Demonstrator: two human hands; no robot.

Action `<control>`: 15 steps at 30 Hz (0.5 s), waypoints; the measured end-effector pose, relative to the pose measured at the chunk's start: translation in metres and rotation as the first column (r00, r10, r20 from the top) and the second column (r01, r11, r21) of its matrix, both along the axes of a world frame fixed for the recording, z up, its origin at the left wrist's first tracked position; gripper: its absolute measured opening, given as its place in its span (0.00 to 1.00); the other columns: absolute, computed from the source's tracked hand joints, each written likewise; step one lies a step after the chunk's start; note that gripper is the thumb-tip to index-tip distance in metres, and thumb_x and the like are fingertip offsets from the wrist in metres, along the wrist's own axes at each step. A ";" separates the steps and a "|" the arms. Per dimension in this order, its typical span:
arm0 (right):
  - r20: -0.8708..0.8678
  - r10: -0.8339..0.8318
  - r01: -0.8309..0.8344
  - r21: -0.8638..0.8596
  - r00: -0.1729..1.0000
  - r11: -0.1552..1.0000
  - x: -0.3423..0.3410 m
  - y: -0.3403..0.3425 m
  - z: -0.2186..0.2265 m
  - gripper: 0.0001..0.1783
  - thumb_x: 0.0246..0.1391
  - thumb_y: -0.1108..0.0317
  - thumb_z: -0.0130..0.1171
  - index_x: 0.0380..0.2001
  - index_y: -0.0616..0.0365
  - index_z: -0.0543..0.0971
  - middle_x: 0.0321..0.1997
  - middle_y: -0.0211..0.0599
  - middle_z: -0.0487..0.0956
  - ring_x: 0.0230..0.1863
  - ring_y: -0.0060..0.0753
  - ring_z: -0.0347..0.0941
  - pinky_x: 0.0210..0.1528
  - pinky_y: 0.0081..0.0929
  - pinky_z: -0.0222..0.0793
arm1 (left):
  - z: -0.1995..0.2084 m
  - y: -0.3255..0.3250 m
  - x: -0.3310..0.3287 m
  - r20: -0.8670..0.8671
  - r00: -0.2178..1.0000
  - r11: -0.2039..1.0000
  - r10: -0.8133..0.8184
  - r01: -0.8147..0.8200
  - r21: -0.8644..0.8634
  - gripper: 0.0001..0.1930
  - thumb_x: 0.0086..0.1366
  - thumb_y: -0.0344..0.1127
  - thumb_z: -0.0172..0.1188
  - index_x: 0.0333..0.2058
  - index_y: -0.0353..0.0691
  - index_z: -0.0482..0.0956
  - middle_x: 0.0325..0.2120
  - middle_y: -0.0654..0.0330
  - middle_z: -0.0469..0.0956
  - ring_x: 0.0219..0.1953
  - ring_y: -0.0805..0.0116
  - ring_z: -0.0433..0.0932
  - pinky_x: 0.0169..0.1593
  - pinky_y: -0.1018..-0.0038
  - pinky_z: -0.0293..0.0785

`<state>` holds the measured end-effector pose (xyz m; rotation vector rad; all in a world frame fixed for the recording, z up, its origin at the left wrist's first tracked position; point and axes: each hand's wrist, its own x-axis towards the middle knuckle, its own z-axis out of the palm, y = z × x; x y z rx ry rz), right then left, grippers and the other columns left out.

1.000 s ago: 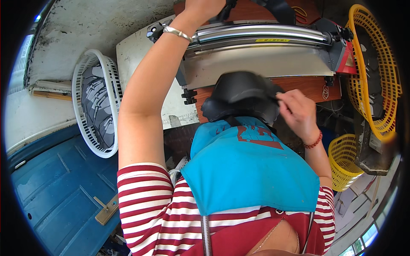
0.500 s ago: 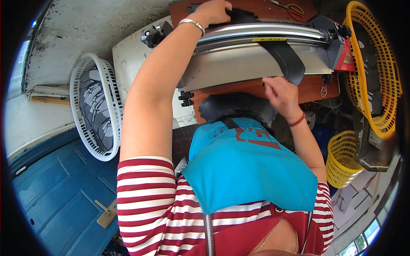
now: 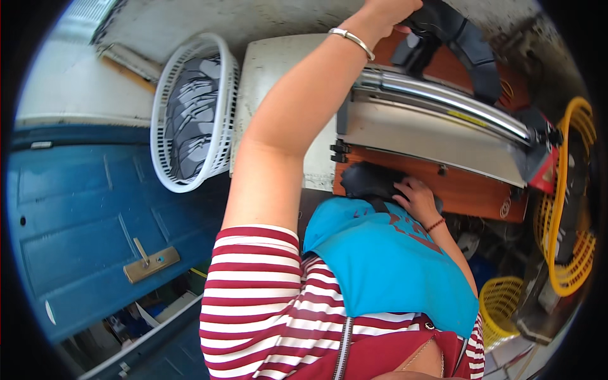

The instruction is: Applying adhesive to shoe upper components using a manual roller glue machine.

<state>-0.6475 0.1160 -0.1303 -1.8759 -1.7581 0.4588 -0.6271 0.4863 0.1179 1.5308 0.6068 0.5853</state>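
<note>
My left hand point(image 3: 394, 14) is at the top edge, beyond the metal roller, its fingers closed on a long black curved strip point(image 3: 472, 41). The strip arcs to the right and comes down behind the roller machine point(image 3: 437, 130). Part of this hand is cut off by the picture edge. In my lap, my right hand point(image 3: 419, 201) has bent fingers closed on the edge of black curved pieces point(image 3: 373, 180), which lie over the blue apron point(image 3: 380, 253). How many pieces lie there I cannot tell.
To the left, a white basket point(image 3: 228, 120) holds many grey and black cut pieces. A yellow basket point(image 3: 560, 209) with dark pieces stands at the right, and another yellow basket point(image 3: 497, 304) sits lower. A blue door point(image 3: 76, 196) is at far left.
The black strip no longer hangs over the machine's front plate. My right hand has moved down from the machine's front edge to the pieces in my lap. The whole view has shifted.
</note>
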 end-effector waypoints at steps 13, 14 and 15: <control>-0.110 0.012 -0.005 0.064 0.994 0.998 -0.001 0.014 -0.002 0.08 0.51 0.69 0.70 0.36 0.54 0.87 0.36 0.38 0.81 0.36 0.44 0.80 0.39 0.38 0.76 | 0.124 0.115 -0.344 0.275 0.795 0.624 0.540 -0.598 0.503 0.26 0.61 0.29 0.66 0.60 0.41 0.75 0.41 0.52 0.85 0.34 0.62 0.86 0.33 0.69 0.85; -0.111 0.008 -0.002 0.058 0.994 0.998 -0.001 0.014 0.000 0.08 0.51 0.69 0.70 0.36 0.54 0.87 0.36 0.38 0.81 0.36 0.44 0.80 0.39 0.38 0.76 | 0.120 0.107 -0.360 0.280 0.805 0.555 0.523 -0.571 0.605 0.31 0.61 0.26 0.66 0.63 0.41 0.69 0.40 0.51 0.83 0.32 0.66 0.85 0.27 0.75 0.85; -0.117 -0.010 0.017 0.064 0.993 0.998 -0.001 0.014 0.002 0.08 0.50 0.69 0.70 0.36 0.55 0.87 0.36 0.38 0.81 0.36 0.44 0.80 0.38 0.38 0.77 | 0.110 0.103 -0.375 0.307 0.751 0.399 0.584 -0.595 0.698 0.29 0.61 0.27 0.66 0.62 0.41 0.71 0.41 0.52 0.83 0.32 0.67 0.85 0.26 0.77 0.82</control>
